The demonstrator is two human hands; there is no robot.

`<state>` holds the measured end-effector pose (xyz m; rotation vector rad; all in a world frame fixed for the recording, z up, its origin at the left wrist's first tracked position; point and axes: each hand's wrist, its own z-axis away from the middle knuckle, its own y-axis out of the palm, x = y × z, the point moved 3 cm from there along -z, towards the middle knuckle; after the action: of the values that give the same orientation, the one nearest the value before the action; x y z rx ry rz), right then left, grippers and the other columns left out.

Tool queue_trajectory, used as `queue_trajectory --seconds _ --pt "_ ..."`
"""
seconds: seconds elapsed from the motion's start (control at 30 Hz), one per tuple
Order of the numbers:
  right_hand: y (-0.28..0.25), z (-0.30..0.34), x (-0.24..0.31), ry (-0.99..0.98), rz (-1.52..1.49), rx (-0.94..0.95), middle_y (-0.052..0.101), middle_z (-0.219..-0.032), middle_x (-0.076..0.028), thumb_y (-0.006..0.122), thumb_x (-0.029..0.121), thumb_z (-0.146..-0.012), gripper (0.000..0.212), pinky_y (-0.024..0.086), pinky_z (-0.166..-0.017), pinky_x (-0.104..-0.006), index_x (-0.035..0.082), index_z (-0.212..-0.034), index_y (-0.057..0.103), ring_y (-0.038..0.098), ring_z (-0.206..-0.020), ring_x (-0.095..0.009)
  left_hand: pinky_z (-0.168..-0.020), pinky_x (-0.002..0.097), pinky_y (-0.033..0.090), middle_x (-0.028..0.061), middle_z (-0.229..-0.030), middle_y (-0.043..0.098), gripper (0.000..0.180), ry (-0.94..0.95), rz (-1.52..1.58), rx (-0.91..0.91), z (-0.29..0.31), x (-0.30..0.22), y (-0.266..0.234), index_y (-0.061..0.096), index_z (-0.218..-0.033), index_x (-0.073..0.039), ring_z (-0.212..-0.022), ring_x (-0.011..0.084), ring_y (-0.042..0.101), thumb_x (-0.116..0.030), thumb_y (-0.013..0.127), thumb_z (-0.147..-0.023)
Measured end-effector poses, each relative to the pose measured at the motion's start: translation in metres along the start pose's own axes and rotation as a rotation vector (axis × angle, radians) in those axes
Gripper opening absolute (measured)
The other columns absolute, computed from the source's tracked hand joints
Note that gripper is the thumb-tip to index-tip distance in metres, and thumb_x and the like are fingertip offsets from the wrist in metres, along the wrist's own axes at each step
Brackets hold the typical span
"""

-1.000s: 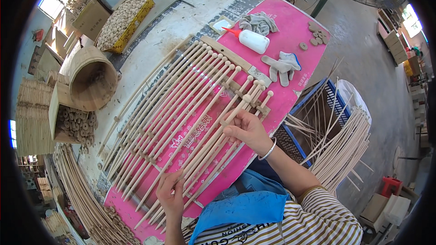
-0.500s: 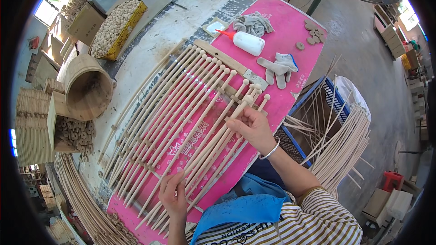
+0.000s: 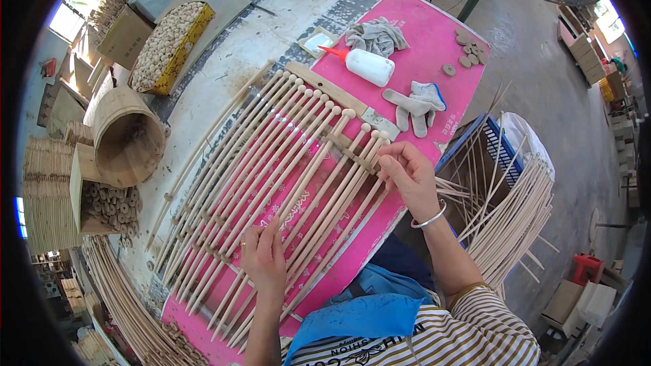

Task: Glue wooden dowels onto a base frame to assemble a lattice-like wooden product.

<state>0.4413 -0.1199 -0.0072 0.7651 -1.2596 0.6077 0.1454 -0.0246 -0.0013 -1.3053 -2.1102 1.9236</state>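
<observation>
Round wooden sticks with ball ends (image 3: 271,152) lie side by side in a slanting row across a notched wooden rack (image 3: 349,152). My left hand (image 3: 264,257) is closed, its fingertips round the lower shaft of a stick (image 3: 315,166) in the row's right half. At the row's right end, my right hand (image 3: 410,179) has its thumb and fingers pinched together at the upper end of the last stick (image 3: 363,210). The fingers hide that stick's ball. Beyond the ball ends is a flat wooden bar (image 3: 325,88).
A white glue bottle (image 3: 370,68) with red nozzle, grey gloves (image 3: 415,106) and wooden discs (image 3: 468,51) lie on the pink sheet (image 3: 434,34). Left stand a box of wooden balls (image 3: 169,47) and a wooden bucket (image 3: 129,135). Right is a blue crate (image 3: 505,146) with sticks.
My right hand has let go of one ball-ended stick, which now lies farther left in the row, and has moved right and slightly down to the last stick. My left hand has shifted slightly.
</observation>
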Motion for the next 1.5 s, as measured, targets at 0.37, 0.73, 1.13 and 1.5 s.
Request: queue_trajectory --seconds 0.37,0.73,1.13,1.5 --pt "0.002 0.004 -0.002 0.026 -0.011 0.065 0.063 -0.079 0.000 0.064 0.018 -0.105 0.021 0.046 -0.056 -0.0192 0.001 -0.116 0.065 0.057 -0.066 -0.003 -0.079 0.0410 0.050 0.0086 -0.098 0.058 0.030 0.042 -0.112 0.026 0.001 0.007 0.014 0.076 -0.118 -0.009 -0.092 0.0286 0.060 -0.005 0.074 -0.089" --pt "0.002 0.010 -0.005 0.039 0.034 0.098 0.063 -0.081 0.000 0.061 0.020 -0.106 0.023 0.047 -0.059 -0.0200 0.001 -0.118 0.066 0.057 -0.068 -0.004 -0.085 0.0407 0.049 0.0085 -0.109 0.064 0.034 0.077 -0.040 0.037 -0.013 0.019 0.001 0.074 -0.124 -0.009 -0.101 0.0278 0.064 -0.007 0.072 -0.090" --pt "0.004 0.011 -0.004 0.044 0.063 0.111 0.064 -0.081 -0.001 0.060 0.020 -0.107 0.023 0.047 -0.061 -0.0205 0.000 -0.117 0.067 0.057 -0.067 -0.005 -0.082 0.0415 0.054 0.0085 -0.106 0.065 0.033 0.101 0.013 0.081 -0.024 0.019 0.016 0.075 -0.123 -0.010 -0.098 0.0291 0.065 -0.001 0.063 -0.093" --pt "0.008 0.011 -0.003 0.032 0.060 0.136 0.064 -0.081 0.000 0.060 0.018 -0.107 0.021 0.047 -0.061 -0.0203 0.001 -0.117 0.067 0.057 -0.067 -0.005 -0.083 0.0413 0.052 0.0085 -0.109 0.067 0.035 0.124 0.025 0.070 -0.028 0.021 0.006 0.074 -0.124 -0.011 -0.099 0.0296 0.065 -0.002 0.068 -0.090"
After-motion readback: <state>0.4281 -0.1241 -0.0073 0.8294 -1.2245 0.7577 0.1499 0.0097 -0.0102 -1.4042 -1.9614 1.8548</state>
